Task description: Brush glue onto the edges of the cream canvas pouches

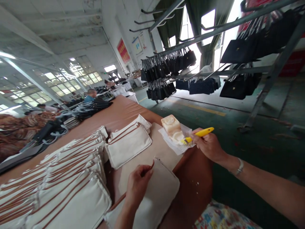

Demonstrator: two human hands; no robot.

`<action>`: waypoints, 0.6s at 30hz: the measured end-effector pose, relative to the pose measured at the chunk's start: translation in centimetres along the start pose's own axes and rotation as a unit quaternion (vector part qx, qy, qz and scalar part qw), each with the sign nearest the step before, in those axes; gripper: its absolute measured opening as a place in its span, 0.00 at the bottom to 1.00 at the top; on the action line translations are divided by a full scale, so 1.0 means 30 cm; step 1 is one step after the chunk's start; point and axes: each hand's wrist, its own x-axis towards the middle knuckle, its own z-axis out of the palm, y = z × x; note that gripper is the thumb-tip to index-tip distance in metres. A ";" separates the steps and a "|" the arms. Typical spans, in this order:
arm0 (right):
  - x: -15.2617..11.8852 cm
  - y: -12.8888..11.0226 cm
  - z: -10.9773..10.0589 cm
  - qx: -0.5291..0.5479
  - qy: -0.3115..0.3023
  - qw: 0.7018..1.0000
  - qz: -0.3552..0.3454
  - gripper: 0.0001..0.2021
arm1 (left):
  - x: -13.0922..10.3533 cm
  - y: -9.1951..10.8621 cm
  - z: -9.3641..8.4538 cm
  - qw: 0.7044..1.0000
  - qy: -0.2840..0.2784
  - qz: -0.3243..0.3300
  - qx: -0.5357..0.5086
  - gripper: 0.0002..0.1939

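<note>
In my right hand (208,146) is a yellow-handled brush (201,132), its bristles down at a whitish paste in a cream-coloured plastic container (172,124). The container lies on a translucent sheet (175,148) near the table's right edge. My left hand (138,183) pinches the brown trim at the upper corner of an off-white fabric pouch piece (159,190). That piece lies on the table just in front of me, partly covered by my left forearm. Beyond it, a small stack of similar pouches (130,144) rests on a beige board (152,146).
Rows of overlapping off-white pouches with brown trim (71,194) fill the left of the brown-covered table (124,106). Metal racks (214,35) hung with black bags (238,51) stand to the right, across the green floor. A person in blue (90,96) sits farther back.
</note>
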 end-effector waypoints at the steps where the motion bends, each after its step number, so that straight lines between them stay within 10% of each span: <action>1: -0.009 -0.051 0.005 0.043 -0.002 0.999 0.018 0.12 | -0.025 0.019 0.000 1.000 -0.001 0.013 -0.010 0.17; 6: -0.045 -0.218 0.083 0.170 -0.073 0.981 0.059 0.13 | -0.135 0.114 0.002 0.995 -0.008 0.077 -0.069 0.13; 18: -0.071 -0.252 0.093 0.121 -0.090 0.988 0.023 0.14 | -0.230 0.134 0.019 0.987 -0.036 0.128 -0.096 0.09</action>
